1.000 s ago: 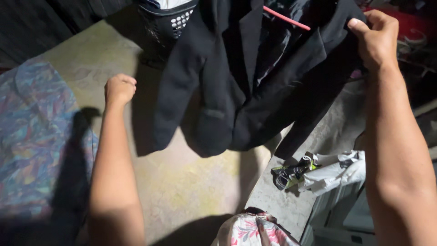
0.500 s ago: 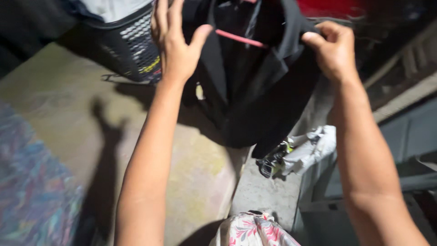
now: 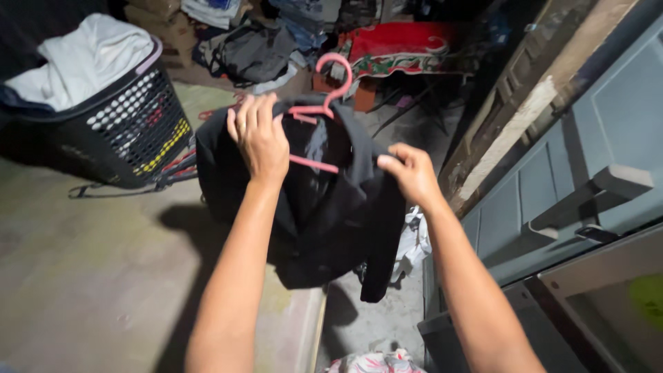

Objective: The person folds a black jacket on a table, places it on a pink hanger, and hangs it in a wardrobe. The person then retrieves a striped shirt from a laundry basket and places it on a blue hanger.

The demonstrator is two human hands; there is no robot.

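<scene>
While the black jacket [image 3: 318,221] hangs in mid-air between the two arms, the left hand [image 3: 261,138] lies against its upper left part, just below the hook of the pink hanger [image 3: 319,110], with fingers spread and pointing up, flat on the cloth near the collar (whether the thumb pinches the fabric behind cannot be told). The right hand [image 3: 409,173] is closed on the jacket's right shoulder, fingers curled over the edge of the cloth, thumb side toward the hanger's lower bar. The hanger sits inside the jacket, its hook rising above the collar and its pink bar crossing the open front between the two hands. The jacket droops below both hands, one sleeve dangling lowest at the right.

Underneath is a bare concrete floor [image 3: 83,262], stained and dimly lit, with the arms' shadow on it. A black laundry basket [image 3: 117,131] stands at the left, well apart from the jacket, heaped with white cloth. Behind, piles of clothes and a red patterned cloth [image 3: 400,48] fill the back of the room. A grey metal door [image 3: 587,152] stands at the right.
</scene>
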